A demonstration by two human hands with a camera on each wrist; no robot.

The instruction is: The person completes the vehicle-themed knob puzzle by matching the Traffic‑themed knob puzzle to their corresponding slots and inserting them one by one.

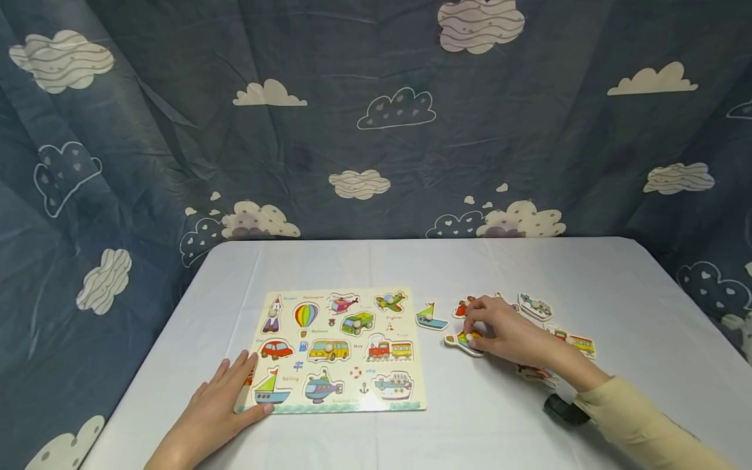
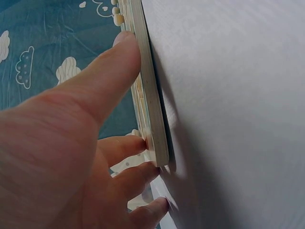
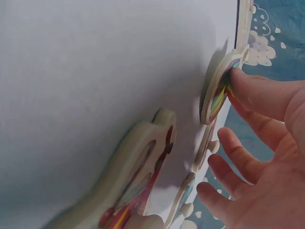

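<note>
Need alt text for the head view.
A person's right hand pinches a rainbow-coloured puzzle piece beside other loose pieces on a white table, while the left hand rests at the lower left corner of a vehicle puzzle board. A dark cloud-patterned cloth hangs behind.

The rainbow balloon piece (image 1: 461, 341) is pinched near the puzzle board (image 1: 359, 347).

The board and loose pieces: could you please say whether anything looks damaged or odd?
Nothing stands out: the board and loose pieces show no visible damage, though the right hand partly hides some pieces.
</note>
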